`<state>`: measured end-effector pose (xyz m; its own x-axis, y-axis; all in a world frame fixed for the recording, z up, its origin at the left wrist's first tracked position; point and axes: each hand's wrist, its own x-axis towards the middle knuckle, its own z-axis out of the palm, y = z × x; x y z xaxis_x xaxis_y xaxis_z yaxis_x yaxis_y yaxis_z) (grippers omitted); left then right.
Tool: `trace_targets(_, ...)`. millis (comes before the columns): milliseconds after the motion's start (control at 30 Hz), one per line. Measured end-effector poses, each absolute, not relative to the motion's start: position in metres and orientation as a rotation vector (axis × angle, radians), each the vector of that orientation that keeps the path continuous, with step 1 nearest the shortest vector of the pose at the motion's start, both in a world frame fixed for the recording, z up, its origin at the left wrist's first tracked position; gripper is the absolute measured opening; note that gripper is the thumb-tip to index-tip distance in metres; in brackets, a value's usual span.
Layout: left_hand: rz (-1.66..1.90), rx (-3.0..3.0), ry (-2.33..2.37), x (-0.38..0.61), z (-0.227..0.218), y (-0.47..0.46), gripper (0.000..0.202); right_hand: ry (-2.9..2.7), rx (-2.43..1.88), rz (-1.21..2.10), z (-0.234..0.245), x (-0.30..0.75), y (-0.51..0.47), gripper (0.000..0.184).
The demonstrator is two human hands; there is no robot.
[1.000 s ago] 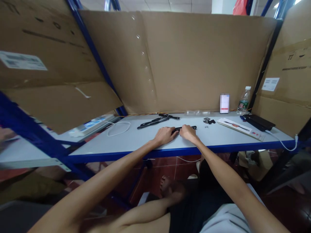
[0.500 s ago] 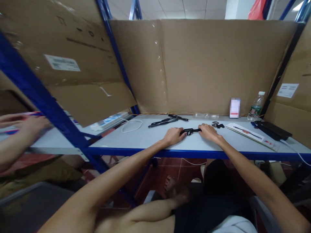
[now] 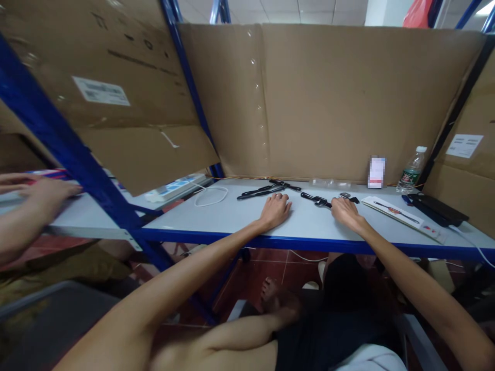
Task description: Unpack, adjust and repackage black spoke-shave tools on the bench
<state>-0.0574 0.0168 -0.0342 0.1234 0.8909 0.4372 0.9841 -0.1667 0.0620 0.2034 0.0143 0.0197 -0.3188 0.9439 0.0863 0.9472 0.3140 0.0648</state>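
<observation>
A black spokeshave (image 3: 319,201) lies crosswise above the table, its left handle free and pointing to the far left. My right hand (image 3: 347,212) is closed round its right handle, which the fingers hide. My left hand (image 3: 275,208) rests on the tabletop with its fingers spread, apart from the spokeshave and holding nothing. Just beyond it are several black tools (image 3: 260,192) lying across each other; their exact kind is hard to make out. Small metal and black loose parts (image 3: 350,198) lie right behind my right hand.
On the right are a flat package (image 3: 402,216) picturing a spokeshave, a black device (image 3: 439,208) with a white cable, a phone (image 3: 376,172) and a water bottle (image 3: 413,170). A power strip (image 3: 176,188) sits left. Cardboard (image 3: 348,103) walls the back. Another person's hands work far left.
My left hand has let go of the spokeshave's left handle and moved slightly left, opening. My right hand still holds the other handle, shifted a little right with the tool.
</observation>
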Motion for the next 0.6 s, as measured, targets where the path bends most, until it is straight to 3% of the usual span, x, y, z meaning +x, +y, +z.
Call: trace_targets(600, -0.505, -1.99, -2.082, -0.098, -0.038, 0.036, 0.037, -2.395, -1.595, -0.086, 0.015, 0.139, 0.108, 0.039)
